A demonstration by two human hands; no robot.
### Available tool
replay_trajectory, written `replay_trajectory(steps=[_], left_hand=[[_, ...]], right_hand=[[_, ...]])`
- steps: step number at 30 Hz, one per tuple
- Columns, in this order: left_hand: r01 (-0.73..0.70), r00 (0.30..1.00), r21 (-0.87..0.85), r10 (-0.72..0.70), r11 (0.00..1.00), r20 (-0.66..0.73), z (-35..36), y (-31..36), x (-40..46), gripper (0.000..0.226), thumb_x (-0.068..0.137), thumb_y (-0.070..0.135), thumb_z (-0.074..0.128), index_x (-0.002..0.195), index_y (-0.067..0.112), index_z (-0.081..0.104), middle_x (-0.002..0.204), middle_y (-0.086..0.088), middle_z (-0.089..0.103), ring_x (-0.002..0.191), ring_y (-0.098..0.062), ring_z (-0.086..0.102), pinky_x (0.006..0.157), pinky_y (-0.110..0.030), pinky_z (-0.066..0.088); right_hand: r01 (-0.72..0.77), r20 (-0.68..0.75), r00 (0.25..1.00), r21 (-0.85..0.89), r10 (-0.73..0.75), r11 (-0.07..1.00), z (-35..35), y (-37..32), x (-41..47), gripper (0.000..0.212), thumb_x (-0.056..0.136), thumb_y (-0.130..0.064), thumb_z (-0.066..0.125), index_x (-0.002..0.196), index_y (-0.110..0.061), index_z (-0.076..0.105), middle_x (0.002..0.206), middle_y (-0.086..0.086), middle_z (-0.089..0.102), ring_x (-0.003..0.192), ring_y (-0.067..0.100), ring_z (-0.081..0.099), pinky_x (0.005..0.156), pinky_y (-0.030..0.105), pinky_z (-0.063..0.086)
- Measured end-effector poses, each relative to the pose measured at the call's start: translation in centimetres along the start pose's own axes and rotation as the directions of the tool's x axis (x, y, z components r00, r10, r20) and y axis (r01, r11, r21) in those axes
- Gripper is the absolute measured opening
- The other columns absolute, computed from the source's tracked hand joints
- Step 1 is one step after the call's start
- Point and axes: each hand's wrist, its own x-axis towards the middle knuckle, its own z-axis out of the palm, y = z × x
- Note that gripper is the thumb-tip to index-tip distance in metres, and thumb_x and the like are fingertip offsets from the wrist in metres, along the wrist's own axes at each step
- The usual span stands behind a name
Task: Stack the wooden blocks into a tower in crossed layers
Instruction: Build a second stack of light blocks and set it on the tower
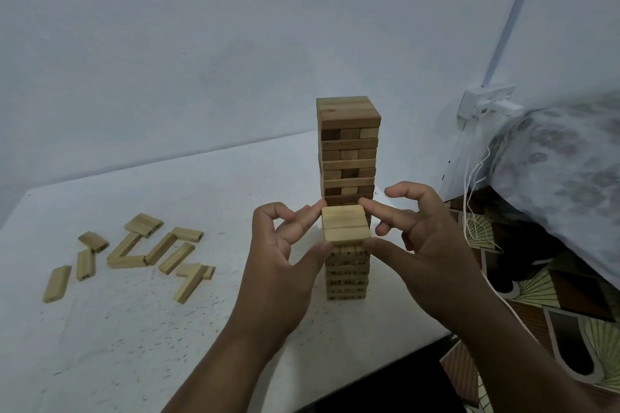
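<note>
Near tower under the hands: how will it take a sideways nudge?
The near tower is narrow and many layers tall, so it probably tips or sheds blocks easily. Both the left hand and right hand brace its top layer, suggesting loose, unglued blocks.

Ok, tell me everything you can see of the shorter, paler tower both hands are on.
The near tower is pale wood, stacked in crossed layers, upright on the white table, in front of the taller darker tower. Its top layer shows side-by-side blocks. The left hand and right hand pinch that top layer from either side.
</note>
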Motion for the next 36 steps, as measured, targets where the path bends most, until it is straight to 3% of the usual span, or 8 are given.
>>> replay_trajectory(steps=[4,8,12,19,36], left_hand=[[0.002,1.000,0.005,-0.002,1.000,-0.003,0.06,-0.40,-0.22,0.043,0.089,0.028,0.066,0.112,0.042,0.032,0.135,0.024,0.058,0.135,-0.011,0.043,0.116,-0.042,0.030],[0.017,1.000,0.009,-0.018,1.000,0.004,0.06,-0.57,-0.31,0.044,0.089,0.028,0.065,0.113,0.042,0.031,0.136,0.023,0.057,0.136,-0.011,0.041,0.114,-0.040,0.030],[0.017,1.000,0.006,-0.017,1.000,0.001,0.14,-0.53,-0.25,0.043,0.091,0.027,0.064,0.115,0.040,0.031,0.137,0.025,0.056,0.132,-0.009,0.040,0.107,-0.034,0.029],[0.023,0.999,-0.010,-0.023,1.000,0.028,0.21,-0.71,-0.16,0.046,0.091,0.026,0.065,0.120,0.040,0.032,0.132,0.029,0.057,0.125,-0.005,0.040,0.104,-0.030,0.030],[0.046,0.998,0.013,-0.046,0.999,0.037,0.33,-0.77,-0.23,0.048,0.088,0.036,0.064,0.119,0.046,0.029,0.140,0.025,0.053,0.134,-0.014,0.043,0.113,-0.039,0.032]], right_hand=[[-0.008,-0.002,1.000,0.021,0.008,1.000,0.01,0.35,-0.33,0.059,0.076,-0.022,0.080,0.125,-0.024,0.048,0.090,-0.041,0.062,0.086,-0.005,0.055,0.071,0.002,0.037],[0.007,0.005,1.000,-0.002,-0.007,1.000,0.07,0.43,-0.41,0.059,0.076,-0.024,0.080,0.128,-0.022,0.052,0.093,-0.044,0.056,0.092,-0.009,0.053,0.072,0.000,0.036],[-0.004,-0.010,1.000,0.025,0.004,1.000,0.08,0.50,-0.50,0.060,0.075,-0.023,0.081,0.127,-0.025,0.050,0.087,-0.029,0.063,0.092,-0.006,0.055,0.074,0.002,0.038],[0.020,0.006,1.000,-0.002,-0.020,1.000,-0.07,0.71,-0.50,0.060,0.075,-0.026,0.080,0.128,-0.022,0.053,0.097,-0.051,0.049,0.098,-0.008,0.052,0.072,0.002,0.038],[-0.004,0.025,1.000,0.012,0.004,1.000,0.07,0.90,-0.58,0.060,0.076,-0.028,0.078,0.129,-0.021,0.051,0.095,-0.055,0.048,0.099,-0.010,0.051,0.072,0.000,0.037]])
